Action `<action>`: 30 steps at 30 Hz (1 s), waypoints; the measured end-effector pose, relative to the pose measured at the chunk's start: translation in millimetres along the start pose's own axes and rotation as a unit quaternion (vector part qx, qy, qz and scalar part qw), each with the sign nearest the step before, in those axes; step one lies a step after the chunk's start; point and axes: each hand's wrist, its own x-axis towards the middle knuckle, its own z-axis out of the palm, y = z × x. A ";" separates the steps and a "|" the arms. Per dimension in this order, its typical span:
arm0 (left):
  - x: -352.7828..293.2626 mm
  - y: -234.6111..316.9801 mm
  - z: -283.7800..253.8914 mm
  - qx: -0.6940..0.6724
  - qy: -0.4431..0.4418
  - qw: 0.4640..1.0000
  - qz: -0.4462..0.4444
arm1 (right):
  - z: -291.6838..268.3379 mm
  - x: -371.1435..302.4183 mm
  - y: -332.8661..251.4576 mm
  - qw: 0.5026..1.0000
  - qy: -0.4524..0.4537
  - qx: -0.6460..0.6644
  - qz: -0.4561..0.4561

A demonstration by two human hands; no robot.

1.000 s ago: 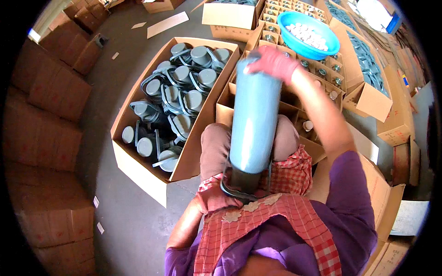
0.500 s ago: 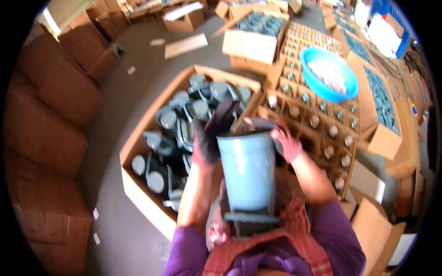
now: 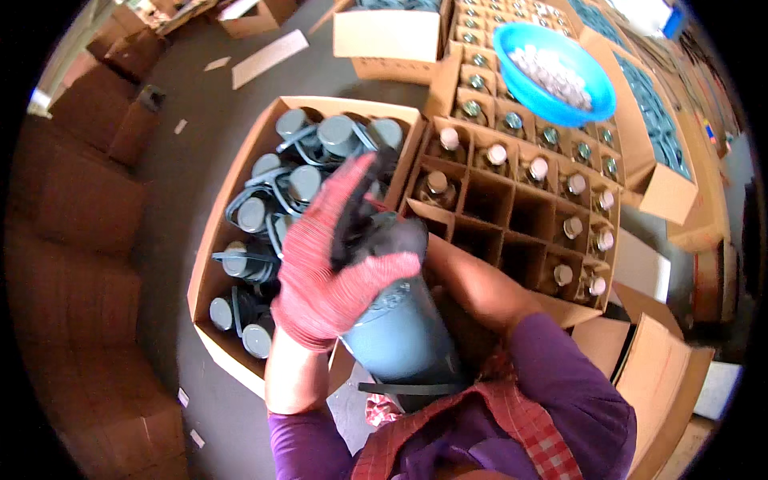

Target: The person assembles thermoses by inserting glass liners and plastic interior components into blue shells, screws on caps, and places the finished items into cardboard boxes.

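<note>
A tapered blue-grey flask body (image 3: pixel 404 332) leans against my lap, its dark ringed end (image 3: pixel 412 390) toward me. My left hand (image 3: pixel 316 268), in a red glove with a black palm, is at the far end of the body. Its fingers stretch upward and the thumb stands apart, pointing to the right. My right hand (image 3: pixel 404 238) is at that same end, partly behind the left one; a black-coated part of its glove shows, but its grip is hidden. The opening of the body is covered by the hands.
On the left, a carton (image 3: pixel 248 376) holds several handled flasks (image 3: pixel 304 182) with grey round tops. A divided carton (image 3: pixel 532 210) with pale-capped glass bottles (image 3: pixel 496 154) stands on the right. Behind it, a blue basin (image 3: pixel 512 68) of small whitish pieces rests on more bottles. Stacked cartons (image 3: pixel 80 240) line the far left.
My left hand has turned and moved over the far end of the flask body. My right hand has shifted left behind it. The body now tilts more, and the view has shifted.
</note>
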 end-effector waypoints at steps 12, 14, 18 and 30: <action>-28.8 -81.0 -25.6 -0.111 0.096 0.986 0.075 | 46.2 -10.8 -71.6 0.955 0.004 -0.279 -0.100; 3.7 -52.6 -36.3 0.044 0.012 0.999 0.024 | -0.4 -17.6 -48.7 0.927 0.058 -0.368 -0.049; 43.5 -69.2 -33.2 0.142 0.066 0.985 -0.079 | -36.3 -23.0 -74.3 0.681 0.244 -0.688 -0.058; -5.9 -246.2 -8.0 -0.508 0.157 0.818 -0.218 | -68.6 -52.9 -117.9 0.362 0.175 -0.915 -0.028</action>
